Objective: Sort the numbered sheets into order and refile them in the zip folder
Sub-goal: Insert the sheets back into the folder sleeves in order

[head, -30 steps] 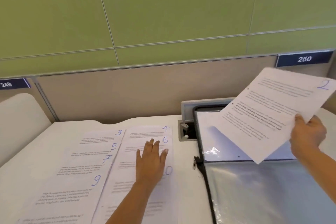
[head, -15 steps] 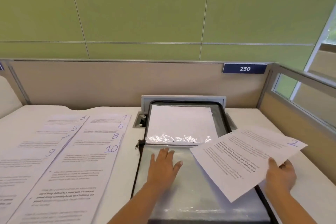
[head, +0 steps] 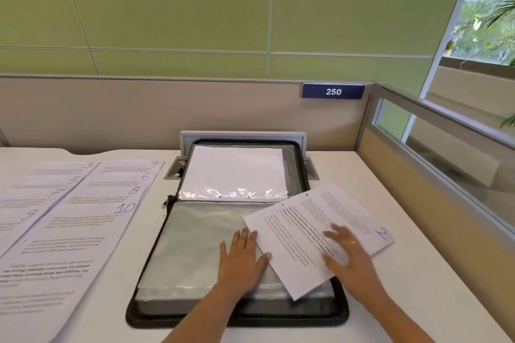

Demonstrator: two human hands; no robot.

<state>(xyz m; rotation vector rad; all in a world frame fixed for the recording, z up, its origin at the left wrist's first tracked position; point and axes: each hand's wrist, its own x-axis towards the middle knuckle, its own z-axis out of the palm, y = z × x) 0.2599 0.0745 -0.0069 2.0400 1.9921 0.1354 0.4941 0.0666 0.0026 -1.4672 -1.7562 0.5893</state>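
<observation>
Filing sheet 2 (head: 303, 228): lies skewed on sleeves (head: 195, 245) of open zip folder (head: 150, 315). Flat right hand (head: 348, 255) on it, left hand (head: 242, 256) beside, fingers straight, gripping nothing. Next: square it, slide into sleeve.

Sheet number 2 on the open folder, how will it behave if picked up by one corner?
Probably floppy: sheet 2 is a single thin page overhanging the zip folder. Likely to slide on the glossy plastic sleeves under it.

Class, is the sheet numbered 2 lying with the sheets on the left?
No, sheet 2 lies askew on the open folder, under the right hand.
</observation>
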